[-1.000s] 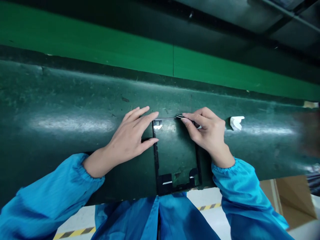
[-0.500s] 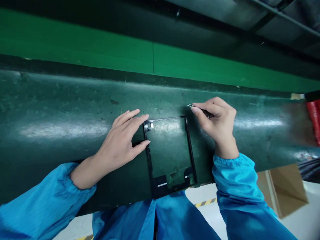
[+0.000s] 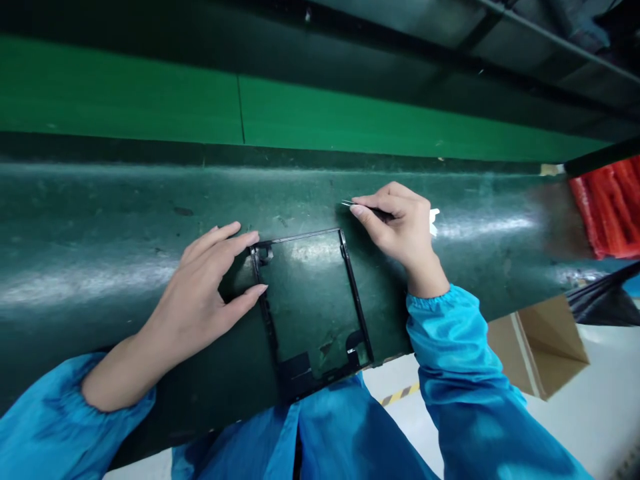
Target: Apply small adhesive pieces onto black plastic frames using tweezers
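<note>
A thin black rectangular frame [image 3: 356, 293] lies on the green work surface, its near edge by the table's front. Dark pieces sit at its two near corners, and a small dark part is at its far left corner. My left hand [image 3: 203, 293] has its fingers spread, with fingertips at the frame's left side and far left corner. To the right of the frame, my right hand [image 3: 400, 223] pinches dark tweezers [image 3: 349, 203], whose thin tips point left beyond the frame's far right corner.
A small white piece [image 3: 433, 221] shows just behind my right hand. Red wrapped material [image 3: 611, 207] lies at the far right. Below the table's right edge stands an open cardboard box [image 3: 555, 347]. A bright green panel [image 3: 165, 107] runs along the back.
The view has shifted, so the frame and both hands appear further left. The white piece behind my right hand now shows, and more of the red material is visible.
</note>
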### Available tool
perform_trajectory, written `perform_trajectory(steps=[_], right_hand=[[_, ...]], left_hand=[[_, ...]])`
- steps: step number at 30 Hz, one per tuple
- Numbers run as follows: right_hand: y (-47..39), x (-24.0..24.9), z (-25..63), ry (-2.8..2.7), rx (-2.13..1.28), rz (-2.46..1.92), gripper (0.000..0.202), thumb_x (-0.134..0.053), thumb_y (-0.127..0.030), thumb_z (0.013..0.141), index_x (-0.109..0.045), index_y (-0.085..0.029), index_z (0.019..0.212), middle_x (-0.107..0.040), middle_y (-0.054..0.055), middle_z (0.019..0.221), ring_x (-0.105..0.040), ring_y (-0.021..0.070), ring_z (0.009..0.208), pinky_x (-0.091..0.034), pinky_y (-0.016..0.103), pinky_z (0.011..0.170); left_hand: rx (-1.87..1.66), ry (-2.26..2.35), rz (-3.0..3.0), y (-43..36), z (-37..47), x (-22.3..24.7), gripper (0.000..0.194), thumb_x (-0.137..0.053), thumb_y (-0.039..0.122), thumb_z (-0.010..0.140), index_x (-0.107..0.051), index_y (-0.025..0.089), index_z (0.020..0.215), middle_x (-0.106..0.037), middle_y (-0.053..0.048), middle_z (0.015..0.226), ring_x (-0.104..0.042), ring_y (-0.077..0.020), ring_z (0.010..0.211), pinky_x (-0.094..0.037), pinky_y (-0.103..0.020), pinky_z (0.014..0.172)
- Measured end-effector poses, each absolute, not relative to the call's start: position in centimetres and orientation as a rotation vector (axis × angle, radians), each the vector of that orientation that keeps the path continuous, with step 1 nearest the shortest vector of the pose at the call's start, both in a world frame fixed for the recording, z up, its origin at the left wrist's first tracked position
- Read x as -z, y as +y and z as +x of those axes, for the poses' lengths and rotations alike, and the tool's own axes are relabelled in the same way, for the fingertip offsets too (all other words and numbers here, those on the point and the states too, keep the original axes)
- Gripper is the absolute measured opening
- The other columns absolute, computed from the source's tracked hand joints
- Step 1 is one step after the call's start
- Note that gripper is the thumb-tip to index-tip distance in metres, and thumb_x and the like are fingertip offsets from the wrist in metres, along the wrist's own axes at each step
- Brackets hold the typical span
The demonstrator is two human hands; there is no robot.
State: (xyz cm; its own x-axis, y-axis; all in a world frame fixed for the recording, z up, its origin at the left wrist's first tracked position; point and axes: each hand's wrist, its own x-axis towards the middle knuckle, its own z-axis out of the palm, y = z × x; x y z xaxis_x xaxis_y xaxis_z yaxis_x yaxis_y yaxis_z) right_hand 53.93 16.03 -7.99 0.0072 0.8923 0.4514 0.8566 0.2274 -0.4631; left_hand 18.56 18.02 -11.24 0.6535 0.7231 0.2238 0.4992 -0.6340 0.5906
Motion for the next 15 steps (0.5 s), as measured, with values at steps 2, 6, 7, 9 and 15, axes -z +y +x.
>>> perform_trajectory(steps=[2, 6, 7, 9, 15], right_hand=[[16.0, 8.0, 53.7, -1.852, -0.066, -1.584, 0.020, -0.076, -0.040, 0.095, -0.085, -0.023, 0.100, -0.071, 0.003, 0.081, -0.061, 0.0126, 0.069, -0.045, 0.029, 0.061], [15.6, 7.9, 52.4, -1.935, -0.056, -1.536, 0.017, -0.076, -0.035, 0.095, -0.084, -0.023, 0.105, -0.071, 0.003, 0.082, -0.062, 0.0123, 0.068, -0.046, 0.029, 0.059], [15.4, 7.8, 51.9, -1.969, -0.046, -1.523, 0.017, -0.076, -0.034, 0.095, -0.084, -0.023, 0.107, -0.071, 0.003, 0.084, -0.063, 0.0123, 0.069, -0.047, 0.028, 0.059], [15.1, 7.7, 50.7, -2.052, 0.002, -1.485, 0.018, -0.077, -0.032, 0.095, -0.083, -0.022, 0.109, -0.071, 0.003, 0.086, -0.064, 0.0120, 0.071, -0.049, 0.027, 0.059], [15.3, 7.5, 47.2, -2.376, 0.216, -1.347, 0.020, -0.071, -0.031, 0.099, -0.080, -0.020, 0.114, -0.070, 0.002, 0.090, -0.063, 0.0102, 0.069, -0.045, 0.026, 0.057]], left_hand=[[-0.617, 0.963, 2.380, 18.0, 18.6, 11.2, 0.058, -0.065, 0.043, 0.102, -0.050, 0.023, 0.154, -0.058, -0.012, 0.157, -0.047, -0.0363, 0.154, -0.043, -0.060, 0.126], [-0.602, 0.965, 2.332, 18.0, 18.7, 11.1, 0.059, -0.067, 0.040, 0.100, -0.049, 0.024, 0.154, -0.060, -0.010, 0.155, -0.044, -0.0339, 0.156, -0.040, -0.059, 0.129], [-0.605, 0.966, 2.323, 18.0, 18.8, 11.1, 0.059, -0.068, 0.039, 0.100, -0.048, 0.024, 0.154, -0.060, -0.010, 0.154, -0.043, -0.0334, 0.156, -0.040, -0.060, 0.129], [-0.621, 0.968, 2.315, 18.0, 18.9, 11.1, 0.060, -0.069, 0.037, 0.099, -0.049, 0.023, 0.153, -0.061, -0.009, 0.153, -0.044, -0.0326, 0.156, -0.039, -0.060, 0.129], [-0.624, 0.974, 2.310, 18.0, 19.1, 11.1, 0.060, -0.070, 0.036, 0.097, -0.051, 0.021, 0.152, -0.062, -0.010, 0.152, -0.045, -0.0328, 0.154, -0.040, -0.061, 0.128]])
